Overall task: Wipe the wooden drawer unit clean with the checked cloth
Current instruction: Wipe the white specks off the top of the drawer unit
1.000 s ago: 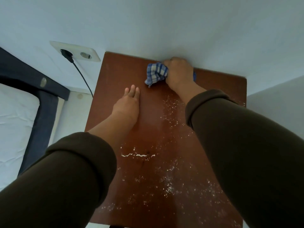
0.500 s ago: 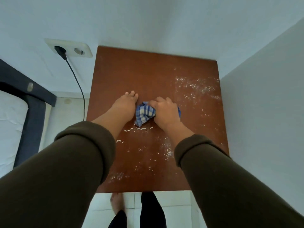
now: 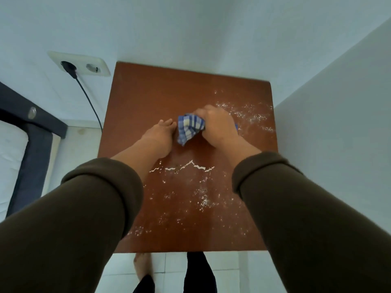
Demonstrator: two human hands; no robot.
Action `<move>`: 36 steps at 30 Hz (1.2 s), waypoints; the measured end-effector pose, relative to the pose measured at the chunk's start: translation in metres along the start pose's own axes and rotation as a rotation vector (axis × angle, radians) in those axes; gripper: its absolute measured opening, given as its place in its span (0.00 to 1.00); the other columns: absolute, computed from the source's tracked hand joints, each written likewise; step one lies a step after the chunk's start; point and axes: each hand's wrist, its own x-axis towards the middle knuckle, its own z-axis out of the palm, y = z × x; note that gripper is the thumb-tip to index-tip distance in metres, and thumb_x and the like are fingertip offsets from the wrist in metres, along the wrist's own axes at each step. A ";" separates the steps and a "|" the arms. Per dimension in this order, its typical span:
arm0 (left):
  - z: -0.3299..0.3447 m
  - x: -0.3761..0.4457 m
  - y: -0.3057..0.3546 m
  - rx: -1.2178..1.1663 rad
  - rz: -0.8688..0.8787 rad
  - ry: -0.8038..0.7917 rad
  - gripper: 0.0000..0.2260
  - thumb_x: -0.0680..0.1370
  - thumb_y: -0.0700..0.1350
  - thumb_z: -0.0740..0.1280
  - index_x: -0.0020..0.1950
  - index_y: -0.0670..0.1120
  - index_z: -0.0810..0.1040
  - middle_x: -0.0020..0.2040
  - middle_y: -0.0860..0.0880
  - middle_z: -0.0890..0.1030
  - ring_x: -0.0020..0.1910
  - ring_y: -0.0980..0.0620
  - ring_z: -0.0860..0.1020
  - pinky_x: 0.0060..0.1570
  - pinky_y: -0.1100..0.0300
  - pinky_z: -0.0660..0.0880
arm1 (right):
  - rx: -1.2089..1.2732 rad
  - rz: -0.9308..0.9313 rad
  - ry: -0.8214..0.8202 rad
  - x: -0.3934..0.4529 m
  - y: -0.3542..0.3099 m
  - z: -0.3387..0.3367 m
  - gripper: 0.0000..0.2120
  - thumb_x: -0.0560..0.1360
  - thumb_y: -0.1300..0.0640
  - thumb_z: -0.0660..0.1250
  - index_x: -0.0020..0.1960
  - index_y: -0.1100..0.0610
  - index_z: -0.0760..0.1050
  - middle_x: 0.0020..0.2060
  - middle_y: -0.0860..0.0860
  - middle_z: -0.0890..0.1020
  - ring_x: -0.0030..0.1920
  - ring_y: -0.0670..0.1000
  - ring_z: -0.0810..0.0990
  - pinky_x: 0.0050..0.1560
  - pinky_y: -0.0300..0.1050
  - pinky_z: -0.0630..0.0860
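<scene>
Fingers of the right hand [image 3: 219, 127] are curled tightly over the checked cloth [image 3: 190, 128], bunching it into a wad pressed against the top of the wooden drawer unit [image 3: 160, 98]; the blue, white and pale-yellow checks spill out from the hand's left side, and a small blue corner pokes out on its right. The left hand [image 3: 159, 138] lies flat on the wood just left of the cloth, fingers straight and close together, holding nothing, with its fingertips almost touching the fabric. Only the unit's top shows (no drawer fronts are visible from above): a reddish-brown panel, smooth and slightly glossy, with its far edge against the white wall and its right edge against another wall. White powder [image 3: 247, 116] is scattered right of the cloth toward the unit's right edge, a thin jagged ridge of white powder [image 3: 186, 167] runs across the wood nearer the person than both hands, and finer specks spread from there to the near edge. The far left part of the top looks bare of powder. Dark brown sleeves [image 3: 296, 208] cover both forearms. On the wall left of the unit sits a double socket [image 3: 84, 64] with a black plug and cable [image 3: 88, 102] hanging down. Farther left is a dark bed frame [image 3: 31, 140] with a white mattress. Below the unit's near edge, a bare foot [image 3: 142, 265] stands on pale floor tiles.
</scene>
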 end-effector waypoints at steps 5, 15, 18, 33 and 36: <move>-0.012 0.042 0.027 -0.036 -0.066 0.013 0.29 0.80 0.35 0.55 0.78 0.47 0.46 0.79 0.50 0.44 0.78 0.47 0.46 0.74 0.49 0.56 | -0.038 0.023 0.076 0.068 0.049 -0.027 0.19 0.74 0.63 0.61 0.63 0.51 0.75 0.57 0.56 0.78 0.57 0.62 0.75 0.55 0.56 0.75; -0.017 0.072 0.054 0.012 -0.234 0.050 0.35 0.79 0.34 0.58 0.78 0.48 0.40 0.78 0.50 0.39 0.78 0.47 0.44 0.69 0.49 0.64 | -0.079 -0.003 0.107 0.142 0.093 -0.010 0.20 0.75 0.65 0.60 0.65 0.52 0.74 0.58 0.58 0.77 0.59 0.62 0.75 0.55 0.55 0.76; -0.017 0.072 0.054 0.015 -0.242 0.043 0.33 0.80 0.34 0.57 0.78 0.49 0.40 0.78 0.51 0.39 0.78 0.48 0.43 0.68 0.49 0.66 | -0.073 0.017 0.076 0.147 0.095 -0.003 0.19 0.77 0.62 0.60 0.66 0.51 0.73 0.60 0.58 0.76 0.61 0.62 0.73 0.59 0.57 0.73; -0.021 0.073 0.045 0.064 -0.211 -0.038 0.37 0.78 0.34 0.62 0.78 0.50 0.41 0.78 0.50 0.40 0.78 0.46 0.46 0.73 0.47 0.60 | -0.110 -0.039 -0.080 0.077 0.076 0.002 0.19 0.76 0.61 0.64 0.66 0.52 0.72 0.59 0.56 0.75 0.60 0.62 0.72 0.57 0.58 0.74; -0.021 0.060 0.049 0.122 -0.174 -0.094 0.38 0.77 0.33 0.63 0.78 0.48 0.41 0.79 0.49 0.41 0.78 0.45 0.48 0.74 0.49 0.58 | -0.096 -0.031 -0.090 0.034 0.066 0.008 0.18 0.77 0.61 0.62 0.66 0.51 0.72 0.58 0.54 0.75 0.60 0.61 0.72 0.55 0.57 0.73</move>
